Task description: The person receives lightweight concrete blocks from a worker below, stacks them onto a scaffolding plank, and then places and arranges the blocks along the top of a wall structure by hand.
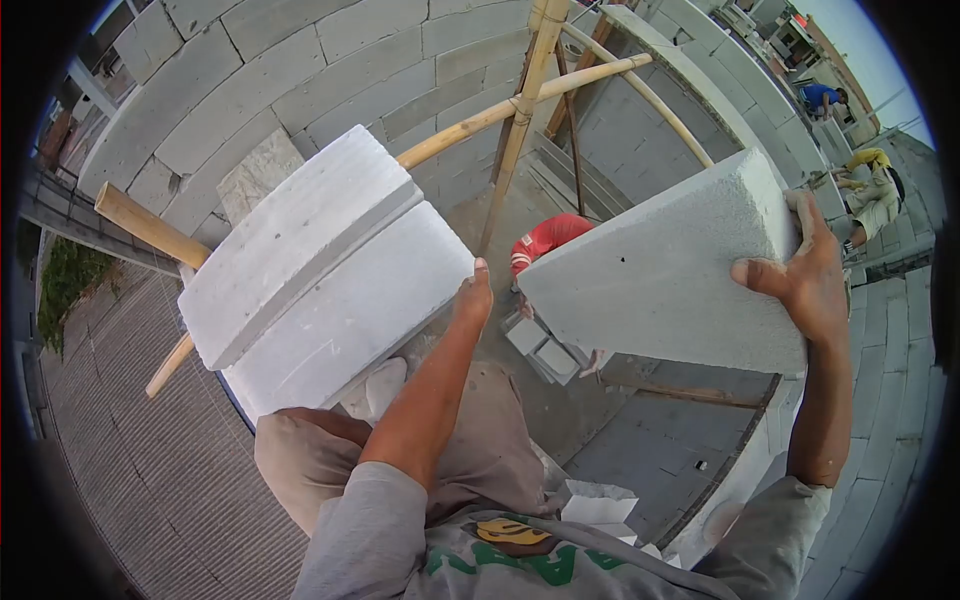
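My right hand (808, 280) grips the end of a large pale aerated concrete block (665, 270), held up tilted on my right. Its thumb lies on the broad face and its fingers wrap over the end. My left hand (474, 296) is at the near right corner of a white aerated concrete block (350, 305) on my left. The thumb shows at the corner; the other fingers are mostly hidden. Against that block's far side lies another white block (300, 240), its top standing higher.
Bamboo poles (520, 110) cross ahead, before a block wall (380, 60). Below, a person in a red sleeve (550, 240) is beside grey blocks (545, 350). Two other people (875, 195) are at far right. A corrugated roof (150, 430) lies below left.
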A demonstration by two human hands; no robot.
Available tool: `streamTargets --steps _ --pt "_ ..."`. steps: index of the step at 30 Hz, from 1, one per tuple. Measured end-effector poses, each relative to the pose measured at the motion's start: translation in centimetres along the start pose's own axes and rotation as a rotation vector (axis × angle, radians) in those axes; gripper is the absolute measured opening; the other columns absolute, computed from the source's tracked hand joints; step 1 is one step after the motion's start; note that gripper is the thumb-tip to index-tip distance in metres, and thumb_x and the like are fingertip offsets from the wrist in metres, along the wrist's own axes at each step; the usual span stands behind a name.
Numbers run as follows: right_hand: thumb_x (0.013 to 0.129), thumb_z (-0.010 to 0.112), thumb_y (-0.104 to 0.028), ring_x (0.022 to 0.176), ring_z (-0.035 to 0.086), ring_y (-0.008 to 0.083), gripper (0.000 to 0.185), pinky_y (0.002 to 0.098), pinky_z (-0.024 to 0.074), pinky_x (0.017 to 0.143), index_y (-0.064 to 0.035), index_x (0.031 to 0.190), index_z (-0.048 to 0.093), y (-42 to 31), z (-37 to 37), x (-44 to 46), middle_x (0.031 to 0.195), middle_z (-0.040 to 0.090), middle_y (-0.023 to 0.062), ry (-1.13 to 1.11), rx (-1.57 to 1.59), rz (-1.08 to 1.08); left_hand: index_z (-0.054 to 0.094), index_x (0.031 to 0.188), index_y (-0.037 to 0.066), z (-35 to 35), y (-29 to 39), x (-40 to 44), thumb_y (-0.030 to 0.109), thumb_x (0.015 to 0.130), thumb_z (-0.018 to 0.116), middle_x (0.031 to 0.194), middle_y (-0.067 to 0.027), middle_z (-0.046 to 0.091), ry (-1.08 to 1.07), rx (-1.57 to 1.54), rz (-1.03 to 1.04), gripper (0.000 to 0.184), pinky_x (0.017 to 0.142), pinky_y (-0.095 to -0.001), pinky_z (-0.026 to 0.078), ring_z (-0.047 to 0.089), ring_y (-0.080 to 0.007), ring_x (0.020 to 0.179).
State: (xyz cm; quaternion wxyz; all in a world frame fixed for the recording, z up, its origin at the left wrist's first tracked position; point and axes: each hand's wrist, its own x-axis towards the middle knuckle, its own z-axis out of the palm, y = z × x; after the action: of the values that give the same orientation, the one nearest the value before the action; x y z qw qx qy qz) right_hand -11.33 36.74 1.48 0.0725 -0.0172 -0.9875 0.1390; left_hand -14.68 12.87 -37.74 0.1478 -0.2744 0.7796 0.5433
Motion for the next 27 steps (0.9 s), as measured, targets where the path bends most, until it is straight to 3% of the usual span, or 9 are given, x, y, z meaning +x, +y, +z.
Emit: streamTargets --steps 1,4,7,8,11,16,20,21,27 --pt "0.049 0.078 -0.057 0.078 0.062 0.0261 0.089 0.0372 0.0490 0.069 0.0006 0.111 0.051 0.4 -2.5 -0.9 0.091 0.060 0.0172 0.079 -0.011 -0.043 0.044 0.128 -0.006 2.7 -1.9 0.1 0.072 0.086 0.023 0.129 -0.0280 0.047 -0.117 -0.208 -0.084 0.091 0.102 -0.0428 0.032 0.045 -0.0391 0.120" --pt "0.053 0.075 -0.055 0.080 0.062 0.0259 0.085 0.0367 0.0486 0.070 0.0008 0.113 0.050 2.1 -7.2 -4.2 0.093 0.060 0.0167 0.220 0.052 -0.025 0.031 0.140 -0.003 7.4 -6.3 -0.2 0.077 0.083 0.024 0.140 -0.0199 0.038 -0.391 -0.855 -0.327 0.098 0.106 -0.0390 0.028 0.037 -0.0296 0.129" --pt "0.058 0.072 -0.052 0.082 0.061 0.0256 0.081 0.0362 0.0482 0.071 0.0010 0.115 0.050 5.0 -8.9 -7.7 0.095 0.059 0.0161 0.335 0.192 0.097 0.036 0.137 -0.003 6.7 -0.6 -3.5 0.076 0.084 0.024 0.134 -0.0188 0.045 -0.187 -1.034 -0.258 0.096 0.104 -0.0381 0.030 0.041 -0.0298 0.124" --pt "0.059 0.071 -0.051 0.082 0.061 0.0255 0.080 0.0360 0.0480 0.072 0.0011 0.115 0.050 6.3 -9.0 -8.4 0.096 0.059 0.0160 0.358 0.255 0.153 0.040 0.135 -0.004 4.9 1.5 -4.4 0.076 0.084 0.023 0.130 -0.0194 0.049 -0.058 -1.034 -0.282 0.096 0.103 -0.0377 0.031 0.044 -0.0301 0.122" --pt "0.064 0.069 -0.049 0.085 0.060 0.0253 0.076 0.0355 0.0476 0.073 0.0013 0.117 0.049 10.1 -7.7 -9.3 0.098 0.058 0.0155 0.403 0.476 0.295 0.047 0.128 -0.007 -1.5 2.3 -2.7 0.076 0.084 0.022 0.124 -0.0212 0.053 -0.051 -0.907 -0.089 0.097 0.102 -0.0375 0.033 0.048 -0.0323 0.117" --pt "0.071 0.065 -0.045 0.088 0.059 0.0248 0.069 0.0346 0.0469 0.075 0.0016 0.120 0.049 12.3 -1.5 -4.5 0.102 0.057 0.0146 0.221 0.919 0.417 0.053 0.120 -0.009 -15.1 2.5 -4.1 0.076 0.083 0.016 0.117 -0.0264 0.056 0.273 -0.529 -0.180 0.101 0.094 -0.0403 0.039 0.052 -0.0368 0.112" --pt "0.077 0.061 -0.042 0.091 0.058 0.0245 0.064 0.0339 0.0464 0.077 0.0019 0.122 0.048 8.0 7.3 1.6 0.105 0.057 0.0139 -0.147 1.144 0.430 0.055 0.118 -0.008 -22.6 -3.2 -4.9 0.076 0.083 0.016 0.118 -0.0274 0.055 0.622 -0.397 -0.349 0.099 0.093 -0.0431 0.039 0.052 -0.0395 0.112" --pt "0.075 0.062 -0.043 0.090 0.058 0.0241 0.066 0.0336 0.0469 0.075 0.0030 0.121 0.048 7.6 10.3 3.3 0.103 0.057 0.0153 -0.337 1.163 0.315 0.056 0.118 -0.008 -24.4 -5.4 -5.0 0.075 0.083 0.016 0.118 -0.0274 0.056 0.677 -0.351 -0.355 0.099 0.094 -0.0433 0.039 0.052 -0.0393 0.113" --pt "0.084 0.059 -0.050 0.095 0.058 0.0228 0.064 0.0327 0.0450 0.083 0.0002 0.123 0.052 1.1 28.7 8.8 0.110 0.059 0.0145 -0.702 1.251 0.443 0.057 0.115 -0.011 -32.1 -13.4 -7.3 0.072 0.085 0.010 0.113 -0.0275 0.059 0.894 -0.101 -0.500 0.099 0.094 -0.0438 0.039 0.055 -0.0405 0.108"
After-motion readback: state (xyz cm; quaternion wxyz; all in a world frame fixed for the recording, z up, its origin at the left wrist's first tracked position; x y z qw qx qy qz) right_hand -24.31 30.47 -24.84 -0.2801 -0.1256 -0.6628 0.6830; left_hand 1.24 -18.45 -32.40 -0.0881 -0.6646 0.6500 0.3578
